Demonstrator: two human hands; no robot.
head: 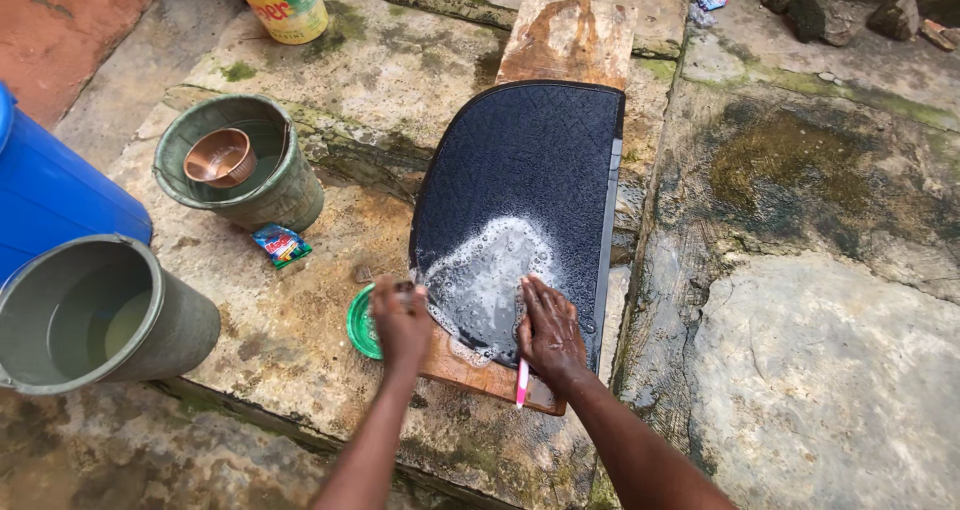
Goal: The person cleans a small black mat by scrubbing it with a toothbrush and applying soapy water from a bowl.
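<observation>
Down on the wooden board [560,45], the soapy black mat [530,180] stretches lengthwise away from both hands; right hand [548,332] grips a pink brush [521,382] on its near edge, left hand [400,320] closed beside it.

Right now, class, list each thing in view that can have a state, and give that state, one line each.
Black mat: flat on the wooden board, soapy at the near end.
Right hand: pressing a pink-handled brush on the foam.
Left hand: closed at the mat's edge.
Grey bucket: holds water.
Green bucket: brown cup inside.
Green lid: on the ground.
</observation>
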